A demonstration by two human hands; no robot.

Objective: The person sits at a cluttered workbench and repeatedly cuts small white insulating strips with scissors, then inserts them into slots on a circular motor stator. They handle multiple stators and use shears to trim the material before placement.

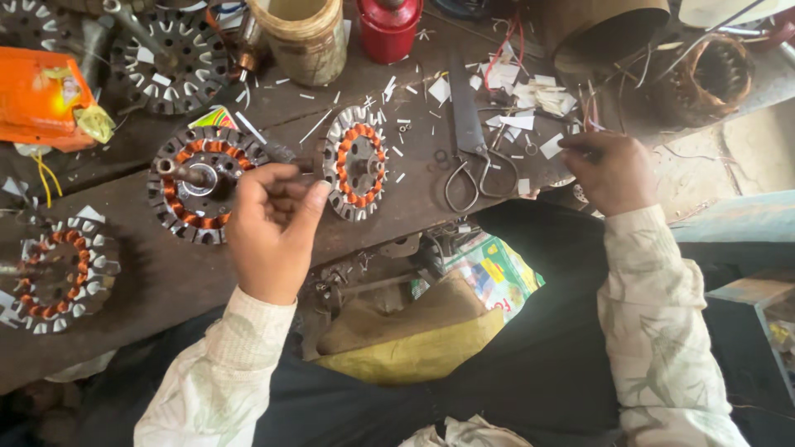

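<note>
My left hand [273, 228] is closed around a dark metal shaft [291, 160] that carries a round stator [356, 161] with orange copper windings, held on edge above the dark wooden bench [166, 273]. A second wound stator [199, 184] lies flat just left of that hand. My right hand [610, 172] is at the bench's right end, its fingers pinched on thin reddish wires [591, 112] that stick up from it. What the wires lead to is hidden.
Large scissors [472, 157] lie between the hands among white paper scraps [530, 103]. A third stator [58, 273] sits at the left. An orange packet [41, 95], a jar [302, 37], a red can [387, 29] and a wound motor core [714, 76] stand behind.
</note>
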